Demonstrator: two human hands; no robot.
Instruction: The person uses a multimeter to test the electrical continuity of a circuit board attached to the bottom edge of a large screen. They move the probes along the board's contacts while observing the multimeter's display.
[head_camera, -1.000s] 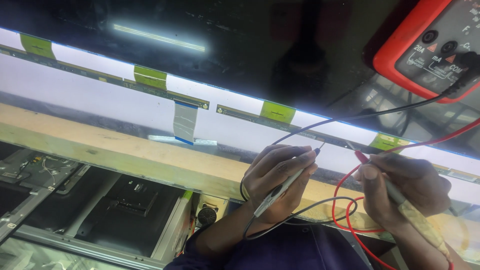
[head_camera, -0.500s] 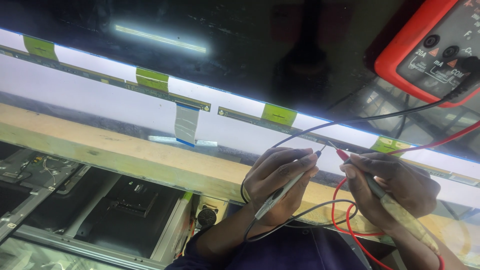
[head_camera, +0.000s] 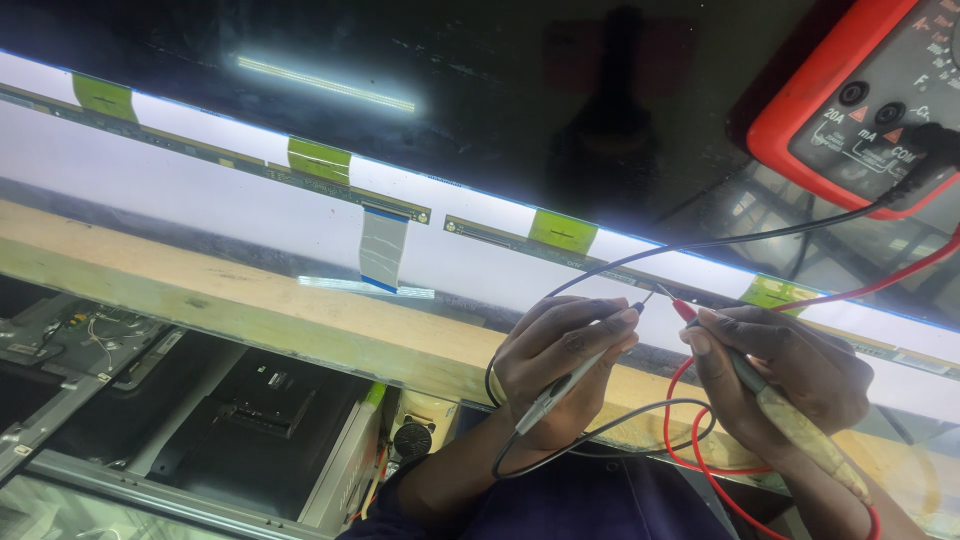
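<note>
Probing now: you are touching two meter probes to the narrow circuit strip (head_camera: 520, 238) along the lower edge of the lit screen panel (head_camera: 200, 200).
Left hand (head_camera: 560, 365): closed around the black probe (head_camera: 575, 375), tip aimed at the strip.
Right hand (head_camera: 785, 375): gripping the red probe (head_camera: 715, 335), tip just beside the black one.
Next move: likely calls for steady tips on small contacts, kept apart.
Strip: thin, dark, with green tape patches (head_camera: 563, 232) and a flat ribbon cable (head_camera: 382, 248) hanging down.
Meter (head_camera: 860, 100): red-cased, at the panel's upper right corner, leads plugged in.
Wooden beam (head_camera: 250, 310): runs beneath the panel's lower edge.
</note>
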